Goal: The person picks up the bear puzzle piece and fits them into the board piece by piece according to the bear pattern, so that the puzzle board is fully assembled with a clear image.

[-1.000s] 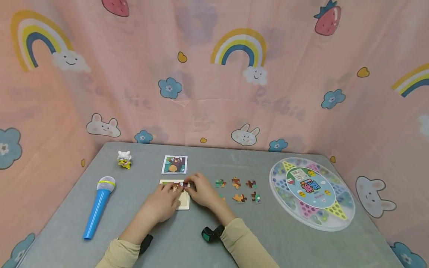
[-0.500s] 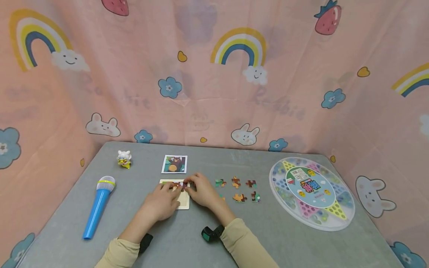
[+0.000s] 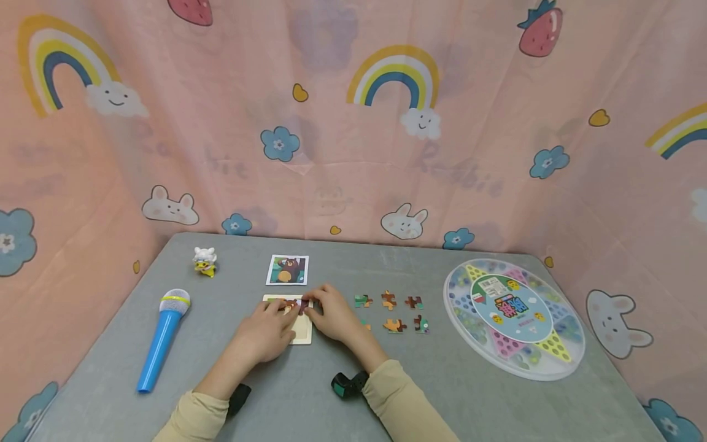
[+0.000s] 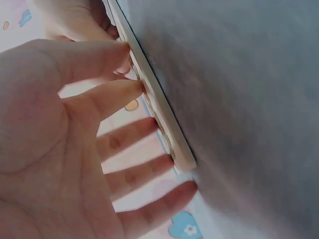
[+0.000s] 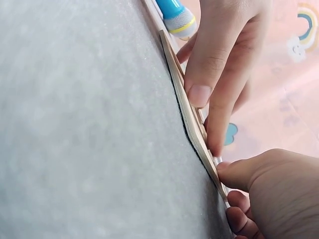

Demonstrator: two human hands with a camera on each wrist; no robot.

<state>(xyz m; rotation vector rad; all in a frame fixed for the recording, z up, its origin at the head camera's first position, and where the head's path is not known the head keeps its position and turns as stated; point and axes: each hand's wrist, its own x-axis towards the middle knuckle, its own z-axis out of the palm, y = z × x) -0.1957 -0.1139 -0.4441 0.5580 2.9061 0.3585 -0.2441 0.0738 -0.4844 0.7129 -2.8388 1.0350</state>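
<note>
A pale wooden puzzle board [image 3: 302,332] lies on the grey table, with brown and purple jigsaw pieces [image 3: 291,305] along its far side. My left hand [image 3: 264,331] is over the board's left part; in the left wrist view its spread, fairly straight fingertips [image 4: 137,88] touch the board's face. At the right side, my right hand [image 3: 334,314] holds the board's far right corner. The right wrist view shows its thumb [image 5: 232,173] on the rim and other fingers curled at the edge. Both hands hide much of the assembled pieces.
A bear picture card [image 3: 288,270] lies beyond the board. Several loose jigsaw pieces [image 3: 395,326] lie to its right, one partly hidden by the right wrist. Farther right is a round Chinese checkers set [image 3: 513,319]. A blue toy microphone [image 3: 160,347] and small figurine [image 3: 205,263] are left.
</note>
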